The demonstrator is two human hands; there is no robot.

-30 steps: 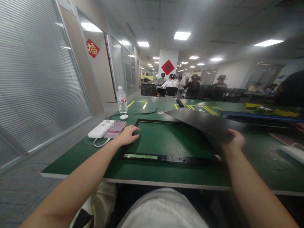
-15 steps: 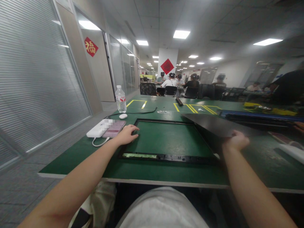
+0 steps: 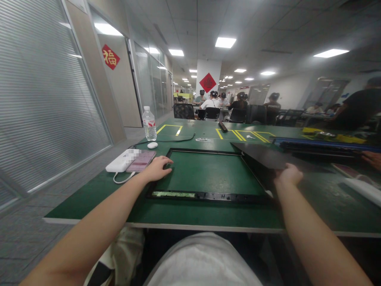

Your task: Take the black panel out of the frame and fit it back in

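A thin black rectangular frame lies flat on the green table, with a light green strip along its near bar at left. My left hand rests by the frame's left side, fingers apart and slightly bent; the side bar is partly hidden under it. With closed fingers, my right hand grips a thin dark flat panel. The panel is tilted and overlaps the frame's right side. A small white piece shows at the frame's near right corner.
Left of the frame are a white power bank, a phone, a white earbud case and a water bottle. A long dark-blue bar-like object lies at right, near another person's hand.
My right hand has shifted slightly left with the panel, still tilted over the frame's right side. My left hand stays at the left side. The whole view has shifted a little.
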